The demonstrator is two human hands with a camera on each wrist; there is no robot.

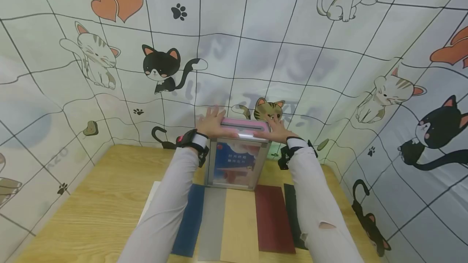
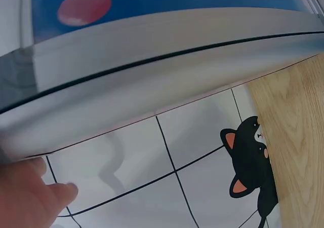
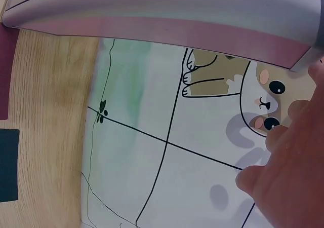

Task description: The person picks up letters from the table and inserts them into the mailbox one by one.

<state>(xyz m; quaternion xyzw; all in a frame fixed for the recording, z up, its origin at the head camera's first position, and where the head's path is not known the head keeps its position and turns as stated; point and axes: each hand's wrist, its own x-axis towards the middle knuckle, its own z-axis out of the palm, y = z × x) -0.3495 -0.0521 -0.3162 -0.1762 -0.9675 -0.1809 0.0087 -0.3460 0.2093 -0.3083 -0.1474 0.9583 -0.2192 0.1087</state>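
A box (image 1: 234, 161) with silver edges, a blue picture panel and a pink slotted top (image 1: 243, 123) stands at the back of the table. My left hand (image 1: 213, 126) rests at its upper left corner, thumb along the top edge and fingers spread. At the upper right corner is my right hand (image 1: 276, 132), its thumb also pointing inward over the top. The left wrist view shows fingers of the left hand (image 2: 35, 195) reaching past the box's side (image 2: 126, 81). Similarly, the right hand's fingers (image 3: 288, 172) extend beyond the pink-edged side (image 3: 177, 30) in the right wrist view.
Coloured strips lie in a row before the box: white (image 1: 149, 198), blue (image 1: 190, 222), grey (image 1: 212, 222), beige (image 1: 239, 226), dark red (image 1: 275, 222) and dark green (image 1: 292, 210). The wooden table (image 1: 91, 206) meets a cat-printed cloth (image 1: 219, 68) behind and at the sides.
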